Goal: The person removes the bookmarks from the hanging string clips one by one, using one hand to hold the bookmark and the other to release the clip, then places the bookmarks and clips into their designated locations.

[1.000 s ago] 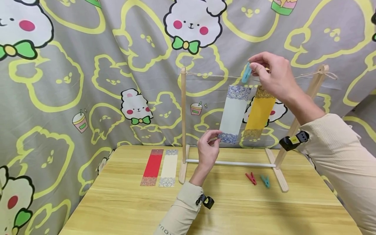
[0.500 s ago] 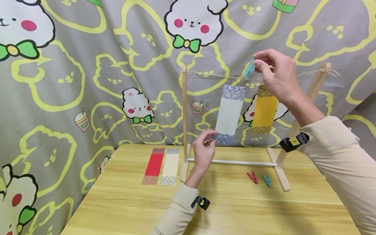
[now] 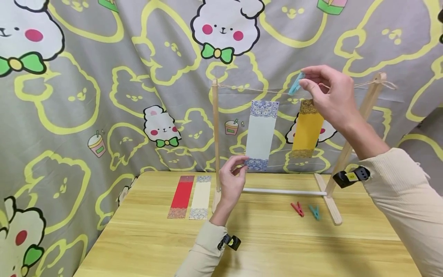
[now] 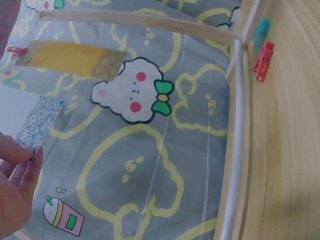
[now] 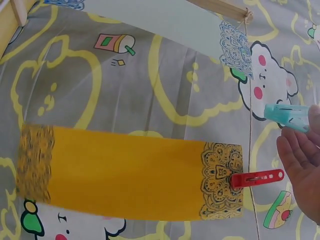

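My left hand (image 3: 232, 179) pinches the lower left corner of a pale blue paper bookmark (image 3: 262, 132) with blue lace-patterned ends. The bookmark stands upright, its top edge just under the string (image 3: 256, 90) in the head view. My right hand (image 3: 332, 92) pinches a light blue clothespin (image 3: 296, 84), held close to the string, to the right of the pale bookmark. Beneath that hand hangs a yellow bookmark (image 3: 306, 129) with dark patterned ends. A red clothespin (image 5: 257, 178), visible in the right wrist view, clips it to the string.
Wooden posts (image 3: 216, 134) hold the string at both ends, joined below by a white rod (image 3: 283, 192). A red bookmark (image 3: 181, 196) and a cream one (image 3: 200, 197) lie on the table at left. Red (image 3: 297, 209) and teal (image 3: 314, 212) clothespins lie near the right foot.
My left hand has carried the pale bookmark leftward, widening its gap from the yellow one. The clothespin in my right hand has shifted slightly right and tilted. The yellow bookmark has swung a little.
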The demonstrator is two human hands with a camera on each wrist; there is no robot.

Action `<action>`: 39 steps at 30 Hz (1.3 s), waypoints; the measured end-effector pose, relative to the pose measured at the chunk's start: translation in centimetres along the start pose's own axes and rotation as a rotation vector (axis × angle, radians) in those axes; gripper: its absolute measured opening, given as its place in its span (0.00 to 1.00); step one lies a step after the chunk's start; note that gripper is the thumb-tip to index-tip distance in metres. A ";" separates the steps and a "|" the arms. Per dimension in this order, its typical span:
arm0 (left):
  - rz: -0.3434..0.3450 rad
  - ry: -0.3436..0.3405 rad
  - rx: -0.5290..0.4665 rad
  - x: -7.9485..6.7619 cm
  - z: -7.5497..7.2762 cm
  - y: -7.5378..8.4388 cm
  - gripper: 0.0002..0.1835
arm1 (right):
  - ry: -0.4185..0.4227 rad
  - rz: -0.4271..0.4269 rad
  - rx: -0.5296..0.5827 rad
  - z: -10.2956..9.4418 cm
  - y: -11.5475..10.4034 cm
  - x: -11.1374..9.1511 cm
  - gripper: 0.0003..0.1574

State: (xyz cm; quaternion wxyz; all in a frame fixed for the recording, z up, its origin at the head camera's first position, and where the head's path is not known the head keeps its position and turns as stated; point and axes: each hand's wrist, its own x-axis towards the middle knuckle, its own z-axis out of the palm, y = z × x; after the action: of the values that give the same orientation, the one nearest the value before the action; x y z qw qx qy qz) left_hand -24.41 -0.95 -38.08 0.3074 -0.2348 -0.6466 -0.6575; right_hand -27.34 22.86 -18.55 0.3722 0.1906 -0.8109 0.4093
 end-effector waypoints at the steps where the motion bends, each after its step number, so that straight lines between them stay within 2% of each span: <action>1: 0.007 0.002 0.002 0.0 -0.1 0.1 0.16 | 0.002 0.005 0.020 -0.1 0.0 -0.2 0.20; 6: 0.028 0.003 0.022 0.0 -0.5 0.4 0.15 | 0.021 0.001 0.079 -0.7 0.5 -1.1 0.21; 13: 0.003 0.009 0.026 -0.4 -1.0 0.6 0.15 | 0.047 -0.006 0.091 -1.3 1.1 -2.6 0.21; 25: 0.058 0.006 0.025 -0.6 -1.8 1.2 0.15 | 0.083 -0.054 0.149 -1.9 0.8 -4.8 0.20; 37: 0.052 -0.001 0.019 -0.9 -3.1 2.3 0.16 | 0.106 -0.042 0.199 -2.7 0.8 -6.4 0.20; 39: 0.045 0.000 0.026 -1.0 -3.3 2.0 0.16 | 0.109 -0.049 0.194 -2.8 0.8 -6.7 0.20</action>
State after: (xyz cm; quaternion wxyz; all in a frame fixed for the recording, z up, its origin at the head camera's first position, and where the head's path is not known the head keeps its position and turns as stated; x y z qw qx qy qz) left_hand -22.01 -4.07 -37.57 0.3249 -0.2454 -0.6496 -0.6421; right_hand -22.21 25.61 -23.01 0.4054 0.2229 -0.7411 0.4866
